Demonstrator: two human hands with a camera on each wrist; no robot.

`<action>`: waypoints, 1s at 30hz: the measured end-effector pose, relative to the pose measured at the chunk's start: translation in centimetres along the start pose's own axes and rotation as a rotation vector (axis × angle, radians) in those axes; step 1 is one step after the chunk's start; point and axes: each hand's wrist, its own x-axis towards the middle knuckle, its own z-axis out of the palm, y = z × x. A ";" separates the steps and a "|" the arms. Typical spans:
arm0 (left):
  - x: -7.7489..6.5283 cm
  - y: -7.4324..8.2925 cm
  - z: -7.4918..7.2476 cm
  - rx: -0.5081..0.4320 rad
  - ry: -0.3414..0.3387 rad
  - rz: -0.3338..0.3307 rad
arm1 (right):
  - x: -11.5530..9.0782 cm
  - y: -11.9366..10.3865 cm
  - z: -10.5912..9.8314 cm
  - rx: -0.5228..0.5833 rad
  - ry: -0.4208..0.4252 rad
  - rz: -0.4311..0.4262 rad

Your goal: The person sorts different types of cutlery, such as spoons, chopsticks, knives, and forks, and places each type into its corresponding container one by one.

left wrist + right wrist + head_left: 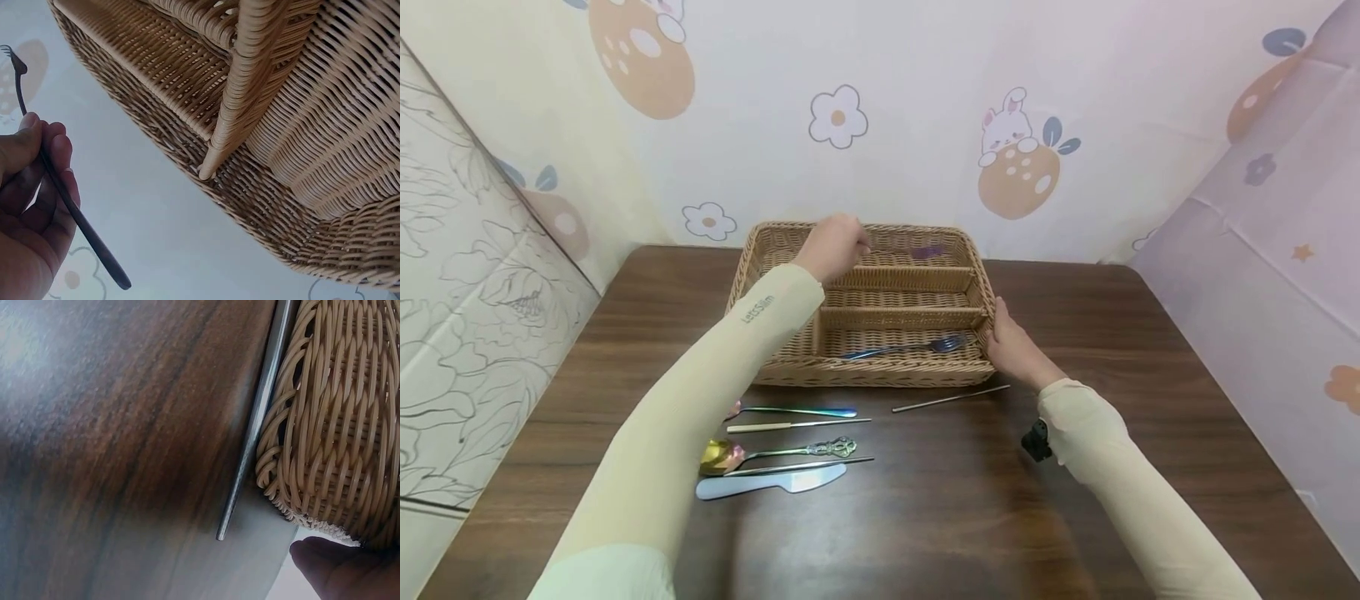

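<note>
A wicker basket (895,377) with several compartments stands at the back of the table. Over its back left part is my left hand (835,247), which pinches a slim dark fork (84,225) between thumb and fingers, seen in the left wrist view with the tines at upper left. My right hand (1018,350) rests against the basket's right outer wall near the front corner. A blue-toned fork (943,343) lies in the front compartment. Something small and purple (927,251) shows at the back compartment, right of my left hand.
In front of the basket lie a rainbow-handled utensil (805,411), a cream-handled stick (760,428), a golden spoon (722,457), a metal stick (805,465) and a pale blue knife (775,481). Another thin metal stick (951,398) lies by the basket's front right corner. A patterned cloth hangs behind.
</note>
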 end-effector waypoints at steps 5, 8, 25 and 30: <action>1.3 -0.3 0.6 0.000 0.012 -0.012 | 0.1 0.0 0.1 -0.001 0.002 -0.004; 1.6 -0.4 1.0 -0.006 0.014 -0.026 | 0.1 0.0 0.2 -0.005 0.006 -0.009; 0.7 1.6 2.2 -0.016 -0.041 0.012 | 0.2 0.0 -0.1 0.007 -0.024 0.023; 0.1 2.6 2.6 0.008 -0.091 0.072 | 0.3 0.1 -0.1 0.001 -0.022 0.020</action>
